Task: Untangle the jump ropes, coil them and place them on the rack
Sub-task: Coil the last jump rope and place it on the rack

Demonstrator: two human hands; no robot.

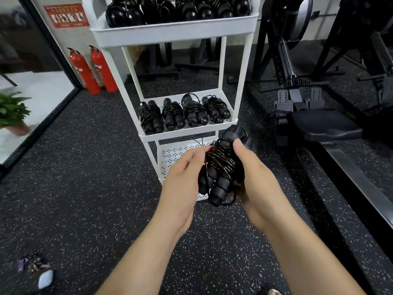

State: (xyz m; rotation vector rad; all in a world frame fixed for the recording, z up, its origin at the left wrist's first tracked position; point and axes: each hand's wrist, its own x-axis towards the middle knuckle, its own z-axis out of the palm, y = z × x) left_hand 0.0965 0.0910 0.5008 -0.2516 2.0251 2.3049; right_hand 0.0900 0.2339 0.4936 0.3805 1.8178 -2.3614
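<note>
A black jump rope [221,167], its thin cord wound many times round its two handles, is held in front of the white rack [180,133]. My right hand [253,171] grips the bundle from the right, thumb on top. My left hand [187,169] holds it from the left, fingers at the wound cord. A short loop of cord hangs loose under the handles. Several coiled ropes [182,113] lie side by side on the rack's middle shelf, and more coiled ropes [176,9] fill the top shelf. A loose cord end [197,142] shows on the perforated bottom shelf.
Two red fire extinguishers [93,71] stand left of the rack by the wall. A rowing machine [314,116] and black gym frames are at the right. A potted plant [12,113] sits at the far left. Small objects [36,271] lie on the speckled floor at the lower left.
</note>
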